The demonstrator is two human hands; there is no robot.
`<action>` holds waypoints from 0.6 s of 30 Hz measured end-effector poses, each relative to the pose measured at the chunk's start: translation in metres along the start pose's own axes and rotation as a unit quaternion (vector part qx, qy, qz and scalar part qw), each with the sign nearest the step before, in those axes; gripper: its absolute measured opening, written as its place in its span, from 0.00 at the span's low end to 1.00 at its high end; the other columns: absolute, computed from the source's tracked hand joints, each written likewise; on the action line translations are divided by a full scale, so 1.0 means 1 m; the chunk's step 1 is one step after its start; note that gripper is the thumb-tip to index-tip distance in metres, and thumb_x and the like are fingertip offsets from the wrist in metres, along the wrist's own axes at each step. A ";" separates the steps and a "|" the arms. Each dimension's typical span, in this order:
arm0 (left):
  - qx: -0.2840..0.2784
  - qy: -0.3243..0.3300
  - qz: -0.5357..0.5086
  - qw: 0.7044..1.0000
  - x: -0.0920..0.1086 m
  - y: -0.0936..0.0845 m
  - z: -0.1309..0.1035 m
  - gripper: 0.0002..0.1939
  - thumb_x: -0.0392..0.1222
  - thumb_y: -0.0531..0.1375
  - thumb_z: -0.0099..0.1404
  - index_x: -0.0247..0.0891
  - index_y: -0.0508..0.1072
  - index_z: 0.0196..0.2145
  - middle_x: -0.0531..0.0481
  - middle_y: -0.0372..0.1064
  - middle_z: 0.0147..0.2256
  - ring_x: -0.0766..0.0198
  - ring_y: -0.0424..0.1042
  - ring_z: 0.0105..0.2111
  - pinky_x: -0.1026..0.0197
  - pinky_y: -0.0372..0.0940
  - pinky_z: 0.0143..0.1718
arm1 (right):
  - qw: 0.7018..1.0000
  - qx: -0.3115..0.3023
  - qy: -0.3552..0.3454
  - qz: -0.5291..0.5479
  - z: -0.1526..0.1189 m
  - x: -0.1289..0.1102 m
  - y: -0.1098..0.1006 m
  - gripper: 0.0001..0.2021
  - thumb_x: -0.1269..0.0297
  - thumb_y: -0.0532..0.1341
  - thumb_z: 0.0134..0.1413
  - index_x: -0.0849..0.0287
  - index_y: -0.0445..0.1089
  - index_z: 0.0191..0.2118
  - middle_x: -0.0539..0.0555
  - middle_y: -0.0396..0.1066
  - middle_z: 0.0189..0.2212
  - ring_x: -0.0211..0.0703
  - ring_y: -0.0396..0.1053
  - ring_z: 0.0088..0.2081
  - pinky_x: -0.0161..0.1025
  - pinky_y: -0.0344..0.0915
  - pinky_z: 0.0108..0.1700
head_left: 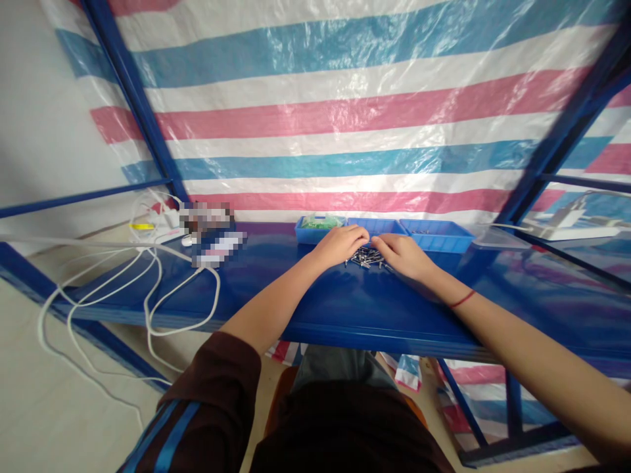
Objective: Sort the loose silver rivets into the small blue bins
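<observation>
A small pile of metal screw-like pieces (365,257) lies on the blue table (374,305). My left hand (344,242) is at the pile's left edge, its fingers curled together. From the right, my right hand (401,254) reaches over the pile's other side with thumb and fingers pressed together. Whatever the fingertips hold is too small to make out. Just behind the hands stand three blue bins: the left bin (299,235) with green items (320,222), the middle bin (377,226), and the right bin (444,244) with a few small pieces inside.
White cables (217,299) loop over the table's left side and hang off its front edge. A pixelated object (210,226) sits there too. A clear plastic container (500,238) is right of the bins. Blue posts (133,98) frame a striped sheet (335,118).
</observation>
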State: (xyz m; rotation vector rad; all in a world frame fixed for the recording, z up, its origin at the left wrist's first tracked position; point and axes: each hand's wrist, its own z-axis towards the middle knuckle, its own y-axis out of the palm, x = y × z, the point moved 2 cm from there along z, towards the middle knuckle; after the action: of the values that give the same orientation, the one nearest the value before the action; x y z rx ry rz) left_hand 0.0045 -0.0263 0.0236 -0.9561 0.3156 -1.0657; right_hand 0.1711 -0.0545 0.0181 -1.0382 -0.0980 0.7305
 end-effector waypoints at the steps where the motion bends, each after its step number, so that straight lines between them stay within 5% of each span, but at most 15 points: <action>1: 0.013 -0.005 -0.015 1.000 0.000 0.001 0.000 0.07 0.37 0.51 0.65 0.38 0.69 0.35 0.47 0.70 0.37 0.62 0.69 0.39 0.60 0.60 0.43 | 1.000 -0.009 -0.012 0.007 0.001 -0.001 0.002 0.22 0.52 0.44 0.61 0.58 0.62 0.23 0.54 0.66 0.21 0.41 0.62 0.24 0.37 0.52 0.30; 9: 0.163 -0.164 -0.243 0.942 0.001 0.026 0.000 0.10 0.39 0.58 0.61 0.35 0.69 0.41 0.46 0.73 0.35 0.65 0.71 0.35 0.61 0.64 0.40 | 0.993 -0.015 0.020 0.119 0.003 0.001 0.008 0.24 0.44 0.48 0.56 0.59 0.61 0.21 0.48 0.57 0.17 0.36 0.53 0.21 0.36 0.49 0.25; 18: 0.156 -0.176 -0.285 0.929 -0.001 0.027 0.001 0.09 0.43 0.57 0.61 0.35 0.72 0.34 0.48 0.73 0.34 0.65 0.71 0.34 0.62 0.64 0.40 | 0.970 -0.044 0.056 0.234 0.003 -0.003 0.005 0.23 0.42 0.53 0.51 0.59 0.62 0.22 0.46 0.55 0.16 0.34 0.53 0.20 0.34 0.52 0.23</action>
State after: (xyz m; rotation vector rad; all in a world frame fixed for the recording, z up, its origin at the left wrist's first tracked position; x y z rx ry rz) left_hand 0.0209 -0.0207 0.0025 -0.9466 -0.4491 -1.3862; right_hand 0.1649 -0.0525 0.0162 -1.2011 0.2235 1.0986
